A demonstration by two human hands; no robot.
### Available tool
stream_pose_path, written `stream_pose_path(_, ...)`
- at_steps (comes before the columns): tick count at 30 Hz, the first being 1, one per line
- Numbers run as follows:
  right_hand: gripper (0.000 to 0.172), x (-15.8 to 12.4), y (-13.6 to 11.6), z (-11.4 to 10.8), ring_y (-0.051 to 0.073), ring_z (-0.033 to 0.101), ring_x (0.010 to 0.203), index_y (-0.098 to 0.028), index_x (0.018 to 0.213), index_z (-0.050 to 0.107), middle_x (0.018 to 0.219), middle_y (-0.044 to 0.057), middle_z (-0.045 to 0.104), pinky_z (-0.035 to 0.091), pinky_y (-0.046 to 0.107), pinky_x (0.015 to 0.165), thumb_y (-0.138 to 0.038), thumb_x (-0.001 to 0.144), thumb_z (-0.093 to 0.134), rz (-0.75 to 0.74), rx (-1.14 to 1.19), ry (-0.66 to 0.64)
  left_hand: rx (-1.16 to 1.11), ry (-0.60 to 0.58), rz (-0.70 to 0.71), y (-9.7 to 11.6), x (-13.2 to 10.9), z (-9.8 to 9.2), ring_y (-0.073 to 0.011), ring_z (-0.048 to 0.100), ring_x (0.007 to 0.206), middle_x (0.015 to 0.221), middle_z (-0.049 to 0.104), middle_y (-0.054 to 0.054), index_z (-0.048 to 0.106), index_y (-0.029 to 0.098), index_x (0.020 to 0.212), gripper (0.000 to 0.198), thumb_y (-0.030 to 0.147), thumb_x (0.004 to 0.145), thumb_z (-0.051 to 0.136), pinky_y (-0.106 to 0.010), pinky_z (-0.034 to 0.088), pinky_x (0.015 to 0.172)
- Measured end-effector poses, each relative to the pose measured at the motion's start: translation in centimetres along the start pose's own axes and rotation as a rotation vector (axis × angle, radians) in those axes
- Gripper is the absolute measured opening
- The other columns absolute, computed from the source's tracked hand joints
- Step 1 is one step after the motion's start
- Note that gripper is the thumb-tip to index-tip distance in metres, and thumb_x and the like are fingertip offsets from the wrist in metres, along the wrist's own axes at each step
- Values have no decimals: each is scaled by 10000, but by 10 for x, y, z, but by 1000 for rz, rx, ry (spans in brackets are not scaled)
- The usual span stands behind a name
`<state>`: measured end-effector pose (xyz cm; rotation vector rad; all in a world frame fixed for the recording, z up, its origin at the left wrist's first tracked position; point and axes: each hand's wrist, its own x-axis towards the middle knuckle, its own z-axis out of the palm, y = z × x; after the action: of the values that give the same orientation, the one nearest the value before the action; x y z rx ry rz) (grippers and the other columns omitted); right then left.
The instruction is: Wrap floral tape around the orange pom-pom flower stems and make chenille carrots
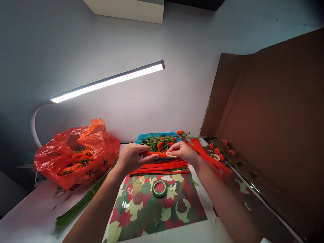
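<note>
A fuzzy orange coil (161, 155) sat on a pale stick (172, 156)

Nearest, a shiny mat (145, 214) with green, red and cream shapes lay on the white desk (32, 206). A roll of green tape (159, 195) lay flat on it. To the left, a bunch of long green stems (76, 206) lay on a slant. Just past the tape, flat orange-red strips (162, 166) ran from side to side.

Above those strips, the coil was held nearly level, up off the desk. The left hand (134, 156) pinched its left end. The right hand (184, 153) pinched close to its right end, where the stick poked out bare. The two hands did not touch each other. The coil was bright, soft and fuzzy, with bumpy rings packed close like a fat little caterpillar. The hands hid part of it.

Off to the left, a crinkly red bag (103, 146) held fuzzy orange bits (83, 158). Behind the hands, a blue basket (139, 137) was full of orange flowers (160, 146) and green stalks (152, 139). Farther back, a long lamp (108, 83) glowed white in front of the wall (182, 87).
</note>
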<state>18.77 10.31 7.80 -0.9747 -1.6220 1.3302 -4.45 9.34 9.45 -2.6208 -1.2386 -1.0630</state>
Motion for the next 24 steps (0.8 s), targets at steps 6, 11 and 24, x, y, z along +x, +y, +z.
stream_pose_path(6, 157, 1, 1, 5, 118, 531, 568, -161, 622, 752, 552, -1, 644, 383, 253, 569, -300, 551, 772, 35, -41, 79, 213, 45, 62, -2, -2, 4, -81, 310, 446, 441, 430, 40, 478, 173, 495, 484, 523, 829, 504, -238, 183, 479)
stream_pose_path(11, 139, 0, -5, 7, 120, 524, 569, -165, 595, 745, 537, -1, 633, 385, 258, 575, -288, 535, 769, 20, -48, 150, 269, 37, 51, -3, -2, 4, -86, 333, 441, 444, 470, 29, 501, 176, 499, 516, 554, 847, 457, -235, 185, 480)
stream_pose_path(24, 110, -7, -7, 30, 134, 576, 596, -204, 662, 714, 616, -5, 683, 378, 310, 722, -232, 760, 673, -208, -709, 487, 395, -120, -279, 12, 4, 9, -143, 400, 482, 494, 530, -28, 529, 191, 504, 578, 663, 813, 400, -266, 131, 491)
